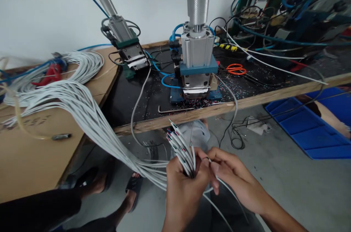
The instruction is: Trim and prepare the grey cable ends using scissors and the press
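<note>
My left hand (182,188) grips a thick bundle of white cables (90,115) just below their stripped ends (179,142), which fan upward. The bundle runs left and up onto a cardboard-covered table (27,151). My right hand (229,173) pinches a single white cable (219,182) beside the bundle, touching my left hand's fingers. A pneumatic press machine (196,60) with a blue base stands on the black bench top right above my hands.
A second, tilted pneumatic unit (123,42) sits at the bench's left. Orange scissors (236,68), a hex key (172,109) and wire scraps lie on the bench. Blue bins (309,126) are on the floor at right. My sandalled feet (131,188) are below.
</note>
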The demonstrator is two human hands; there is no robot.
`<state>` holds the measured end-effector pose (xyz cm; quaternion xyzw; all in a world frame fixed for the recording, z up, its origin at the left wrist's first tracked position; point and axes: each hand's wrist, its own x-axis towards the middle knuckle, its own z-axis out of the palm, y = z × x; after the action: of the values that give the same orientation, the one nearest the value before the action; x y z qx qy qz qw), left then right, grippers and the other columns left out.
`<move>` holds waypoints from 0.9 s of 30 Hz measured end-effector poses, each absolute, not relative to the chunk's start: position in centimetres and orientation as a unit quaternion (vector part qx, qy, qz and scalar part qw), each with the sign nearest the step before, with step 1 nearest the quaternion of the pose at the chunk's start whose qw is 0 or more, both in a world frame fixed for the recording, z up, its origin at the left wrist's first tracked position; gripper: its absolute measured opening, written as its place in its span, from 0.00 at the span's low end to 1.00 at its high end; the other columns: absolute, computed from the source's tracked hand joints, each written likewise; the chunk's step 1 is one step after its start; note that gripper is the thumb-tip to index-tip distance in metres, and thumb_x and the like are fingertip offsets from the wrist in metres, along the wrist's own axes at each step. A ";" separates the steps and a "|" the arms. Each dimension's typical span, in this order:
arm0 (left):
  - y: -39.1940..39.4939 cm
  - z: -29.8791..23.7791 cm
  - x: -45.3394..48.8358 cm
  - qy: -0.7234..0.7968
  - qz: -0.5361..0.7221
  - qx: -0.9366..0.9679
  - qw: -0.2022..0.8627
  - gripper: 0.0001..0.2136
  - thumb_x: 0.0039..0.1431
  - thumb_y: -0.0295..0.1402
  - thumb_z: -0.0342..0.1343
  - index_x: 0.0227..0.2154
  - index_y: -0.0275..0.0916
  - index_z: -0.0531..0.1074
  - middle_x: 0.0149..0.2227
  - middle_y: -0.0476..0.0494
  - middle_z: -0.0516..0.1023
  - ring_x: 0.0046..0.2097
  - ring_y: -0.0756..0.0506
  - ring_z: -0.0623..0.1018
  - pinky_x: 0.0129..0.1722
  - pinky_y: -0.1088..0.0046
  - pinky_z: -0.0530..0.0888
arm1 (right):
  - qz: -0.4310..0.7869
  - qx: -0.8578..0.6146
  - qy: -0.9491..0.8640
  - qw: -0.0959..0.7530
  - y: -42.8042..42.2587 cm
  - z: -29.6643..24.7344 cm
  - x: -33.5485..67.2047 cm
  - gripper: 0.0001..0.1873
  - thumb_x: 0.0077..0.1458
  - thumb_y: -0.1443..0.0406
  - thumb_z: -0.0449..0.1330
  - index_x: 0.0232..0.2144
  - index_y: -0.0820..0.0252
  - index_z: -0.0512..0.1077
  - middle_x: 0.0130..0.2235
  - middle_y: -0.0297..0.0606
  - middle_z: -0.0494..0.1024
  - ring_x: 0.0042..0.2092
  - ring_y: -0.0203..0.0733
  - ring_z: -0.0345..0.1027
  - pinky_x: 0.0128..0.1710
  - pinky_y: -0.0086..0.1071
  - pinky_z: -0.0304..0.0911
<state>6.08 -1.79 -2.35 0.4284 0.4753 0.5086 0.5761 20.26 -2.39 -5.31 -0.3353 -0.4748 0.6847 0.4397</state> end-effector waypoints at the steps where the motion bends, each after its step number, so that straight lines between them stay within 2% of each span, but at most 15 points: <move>1: -1.8 -2.4 6.1 0.478 0.507 0.436 0.570 0.03 0.57 0.27 0.60 0.28 0.38 0.75 0.17 0.53 0.75 0.17 0.50 0.74 0.20 0.81 0.72 | 0.670 -0.343 -0.481 0.450 -2.3 -5.0 20.4 0.21 0.73 0.49 0.57 0.35 0.59 0.71 0.28 0.29 0.68 0.28 0.33 0.64 0.31 0.25 0.62; 4: -1.7 -2.2 6.2 0.481 0.497 0.445 0.569 0.04 0.54 0.26 0.59 0.26 0.38 0.74 0.17 0.54 0.74 0.18 0.51 0.73 0.19 0.82 0.69 | 0.634 -0.361 -0.508 0.457 -2.1 -4.5 20.8 0.17 0.74 0.54 0.57 0.35 0.58 0.71 0.28 0.29 0.71 0.29 0.32 0.68 0.31 0.23 0.63; 9: -1.4 -2.2 6.3 0.488 0.475 0.461 0.570 0.03 0.52 0.27 0.58 0.24 0.38 0.72 0.16 0.55 0.71 0.17 0.53 0.68 0.18 0.83 0.61 | 0.597 -0.380 -0.566 0.422 -2.3 -4.2 21.8 0.13 0.75 0.60 0.55 0.36 0.57 0.70 0.29 0.29 0.74 0.31 0.33 0.70 0.31 0.25 0.61; 13: -1.0 -2.8 5.5 0.489 0.441 0.491 0.570 0.02 0.50 0.29 0.57 0.25 0.37 0.71 0.16 0.58 0.62 0.18 0.55 0.57 0.17 0.83 0.55 | 0.455 -0.414 -0.692 0.377 -2.5 -3.2 22.3 0.10 0.74 0.66 0.54 0.36 0.57 0.68 0.31 0.29 0.72 0.33 0.33 0.68 0.34 0.27 0.59; 16: -0.5 -2.7 4.5 0.478 0.391 0.538 0.574 0.02 0.48 0.29 0.55 0.25 0.37 0.72 0.18 0.57 0.61 0.20 0.55 0.57 0.19 0.83 0.56 | 0.391 -0.418 -0.744 0.345 -2.6 -2.5 22.4 0.09 0.73 0.70 0.52 0.36 0.57 0.66 0.34 0.29 0.70 0.35 0.33 0.66 0.35 0.27 0.57; 19: 0.1 -2.2 3.6 0.463 0.326 0.595 0.571 0.02 0.48 0.26 0.54 0.24 0.36 0.72 0.20 0.56 0.64 0.23 0.55 0.61 0.22 0.83 0.59 | 0.399 -0.415 -0.758 0.307 -2.6 -2.2 22.6 0.10 0.73 0.70 0.51 0.36 0.57 0.66 0.33 0.29 0.67 0.35 0.34 0.64 0.35 0.28 0.56; 23: 0.5 -1.9 3.2 0.456 0.277 0.640 0.553 0.04 0.49 0.23 0.54 0.23 0.36 0.70 0.20 0.56 0.63 0.24 0.54 0.60 0.22 0.82 0.57 | 0.430 -0.421 -0.751 0.271 -2.4 -2.6 23.0 0.09 0.73 0.68 0.50 0.39 0.57 0.69 0.35 0.30 0.70 0.37 0.36 0.66 0.37 0.30 0.57; 27: 0.3 -2.2 3.3 0.458 0.291 0.621 0.565 0.03 0.50 0.26 0.54 0.24 0.37 0.71 0.19 0.56 0.64 0.23 0.54 0.61 0.22 0.82 0.59 | 0.499 -0.421 -0.697 0.295 -2.1 -3.3 23.0 0.10 0.72 0.67 0.54 0.35 0.57 0.70 0.32 0.30 0.73 0.34 0.35 0.70 0.34 0.28 0.60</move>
<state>3.30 0.26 -2.19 0.6214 0.4577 0.2909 0.5654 23.05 -2.11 -3.25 -0.4209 -0.6973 0.4995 0.2951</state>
